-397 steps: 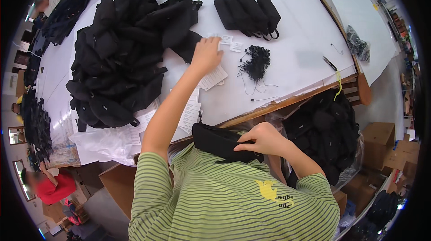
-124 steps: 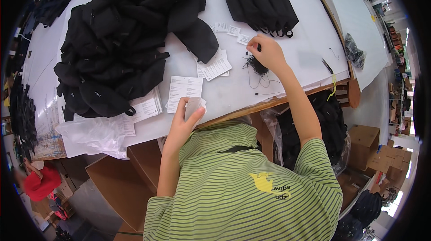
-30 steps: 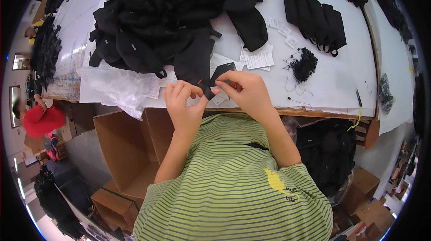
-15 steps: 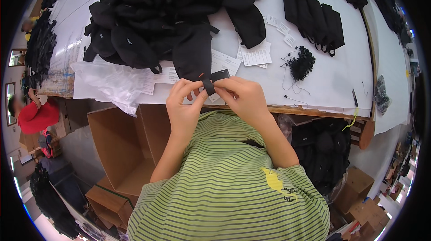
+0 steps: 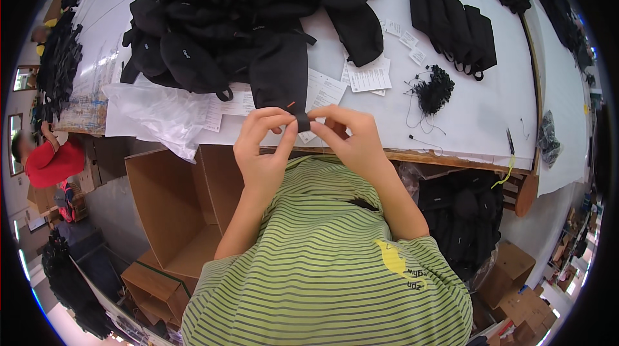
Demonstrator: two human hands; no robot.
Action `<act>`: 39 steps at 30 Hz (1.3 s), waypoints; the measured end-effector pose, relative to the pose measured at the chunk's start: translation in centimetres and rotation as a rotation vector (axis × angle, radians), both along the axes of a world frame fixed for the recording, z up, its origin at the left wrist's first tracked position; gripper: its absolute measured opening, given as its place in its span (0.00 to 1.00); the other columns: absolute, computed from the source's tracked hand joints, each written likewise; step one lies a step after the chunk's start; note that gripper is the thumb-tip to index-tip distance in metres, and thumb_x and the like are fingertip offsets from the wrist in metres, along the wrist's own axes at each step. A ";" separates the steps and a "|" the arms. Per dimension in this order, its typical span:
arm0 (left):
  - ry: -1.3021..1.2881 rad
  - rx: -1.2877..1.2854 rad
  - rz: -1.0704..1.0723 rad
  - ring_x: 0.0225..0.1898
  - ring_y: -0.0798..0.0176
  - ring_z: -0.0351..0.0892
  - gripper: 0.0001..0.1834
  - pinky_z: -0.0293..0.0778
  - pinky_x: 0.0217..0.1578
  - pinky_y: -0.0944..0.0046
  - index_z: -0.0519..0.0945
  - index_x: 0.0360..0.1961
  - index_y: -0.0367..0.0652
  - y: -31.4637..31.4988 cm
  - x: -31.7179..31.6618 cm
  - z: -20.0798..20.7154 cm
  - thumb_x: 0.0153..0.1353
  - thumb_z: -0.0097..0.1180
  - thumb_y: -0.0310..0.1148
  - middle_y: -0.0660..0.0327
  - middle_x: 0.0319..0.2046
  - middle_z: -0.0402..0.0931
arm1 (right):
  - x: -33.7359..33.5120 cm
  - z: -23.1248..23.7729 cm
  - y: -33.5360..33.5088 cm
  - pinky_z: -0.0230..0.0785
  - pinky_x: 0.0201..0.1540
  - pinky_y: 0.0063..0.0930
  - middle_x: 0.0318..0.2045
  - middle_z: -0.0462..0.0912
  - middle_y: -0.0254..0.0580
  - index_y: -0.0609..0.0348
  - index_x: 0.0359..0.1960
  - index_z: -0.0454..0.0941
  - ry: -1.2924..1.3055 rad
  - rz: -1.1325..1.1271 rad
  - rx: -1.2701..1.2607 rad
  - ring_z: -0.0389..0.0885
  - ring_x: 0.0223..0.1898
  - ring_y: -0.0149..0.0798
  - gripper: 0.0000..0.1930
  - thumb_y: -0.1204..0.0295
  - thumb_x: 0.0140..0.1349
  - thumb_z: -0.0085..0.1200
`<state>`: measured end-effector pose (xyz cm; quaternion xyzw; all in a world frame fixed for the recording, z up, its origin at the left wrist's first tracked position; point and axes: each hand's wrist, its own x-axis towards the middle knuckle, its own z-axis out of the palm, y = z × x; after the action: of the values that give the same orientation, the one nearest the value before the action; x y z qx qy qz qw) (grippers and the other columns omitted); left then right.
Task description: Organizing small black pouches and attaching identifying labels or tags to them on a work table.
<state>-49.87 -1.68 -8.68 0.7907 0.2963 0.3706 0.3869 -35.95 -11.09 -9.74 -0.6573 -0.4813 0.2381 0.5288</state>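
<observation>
A short black fabric strap loop [image 5: 302,123] is pinched between my two hands at the table's front edge. My left hand [image 5: 259,146] grips its left side with thumb and forefinger. Its right side is between the thumb and fingers of my right hand [image 5: 353,143]. The loop is at the near end of a black fabric pouch [image 5: 279,72], which lies flat and has a small orange tab [image 5: 291,105] by the loop. Behind it rises a large heap of similar black pouches [image 5: 219,4]. Printed white paper cards [image 5: 326,90] lie partly under the pouch.
Clear plastic [image 5: 151,114] hangs over the table edge at left. To the right are a bundle of black strings [image 5: 434,92], a row of black pouches [image 5: 451,27] and small snips [image 5: 510,141] with a yellow ribbon. An open cardboard box [image 5: 164,210] stands below the table.
My hands have drawn slightly closer round the strap, which now lies flatter between them. The black flap that stuck up by my right fingers no longer shows.
</observation>
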 end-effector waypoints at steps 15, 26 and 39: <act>-0.088 -0.473 -0.262 0.27 0.76 0.68 0.06 0.65 0.31 0.75 0.78 0.36 0.35 -1.2 0.1 2.5 0.57 0.59 0.20 0.66 0.27 0.76 | 1.0 1.6 -2.3 0.52 0.16 0.10 0.32 0.84 0.47 0.58 0.37 0.70 0.994 -0.016 0.169 0.64 0.13 0.20 0.05 0.76 0.63 0.54; 0.028 -0.335 -0.301 0.23 0.76 0.67 0.04 0.64 0.27 0.76 0.80 0.31 0.36 -1.4 0.6 2.8 0.53 0.61 0.20 0.67 0.21 0.74 | -0.3 1.6 -2.2 0.58 0.17 0.11 0.29 0.84 0.41 0.64 0.30 0.76 0.865 -0.080 0.091 0.67 0.16 0.19 0.07 0.73 0.61 0.58; 0.083 -0.330 -0.274 0.19 0.79 0.63 0.04 0.57 0.22 0.77 0.80 0.29 0.37 -1.5 0.7 2.8 0.52 0.61 0.20 0.71 0.16 0.68 | -0.6 0.9 -2.0 0.56 0.24 0.13 0.22 0.78 0.27 0.61 0.25 0.77 0.470 -0.138 0.086 0.66 0.19 0.17 0.07 0.74 0.56 0.63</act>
<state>-49.14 -3.17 -5.83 0.7640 0.2583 0.2282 0.5454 -36.55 -13.10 -8.83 -0.5923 -0.3088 0.3270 0.6685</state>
